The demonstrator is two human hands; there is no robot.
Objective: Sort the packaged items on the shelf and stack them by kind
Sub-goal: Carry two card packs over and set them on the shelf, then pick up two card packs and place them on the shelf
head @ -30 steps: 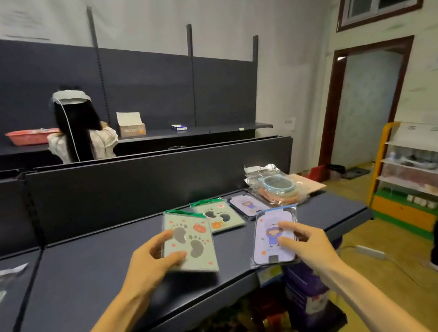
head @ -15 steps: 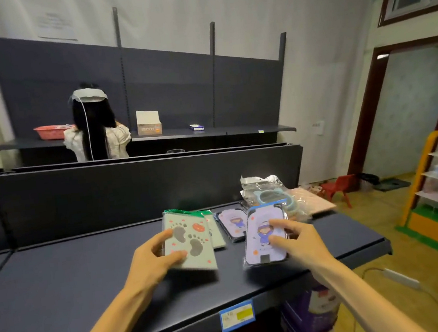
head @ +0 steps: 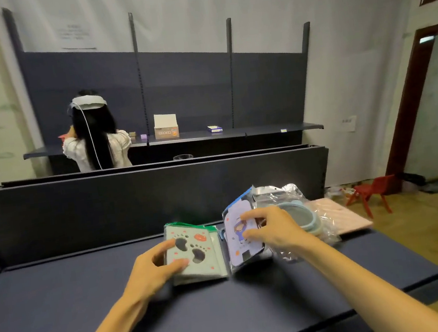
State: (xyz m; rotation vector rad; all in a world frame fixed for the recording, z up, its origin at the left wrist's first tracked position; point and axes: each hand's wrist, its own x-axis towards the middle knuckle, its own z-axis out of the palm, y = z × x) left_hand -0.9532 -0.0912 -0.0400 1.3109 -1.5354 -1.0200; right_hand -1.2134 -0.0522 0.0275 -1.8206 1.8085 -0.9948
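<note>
both grips hold: green pack point(head: 194, 250) now on its twin, purple pack point(head: 240, 234) tilted.

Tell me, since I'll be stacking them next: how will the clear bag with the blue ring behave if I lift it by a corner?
The clear bag looks crinkled and loose, so it would probably sag and rustle rather than stay flat. The blue ring inside seems rigid and may slide toward the low end. Its glossy film probably makes it slippery on the shelf.
</note>
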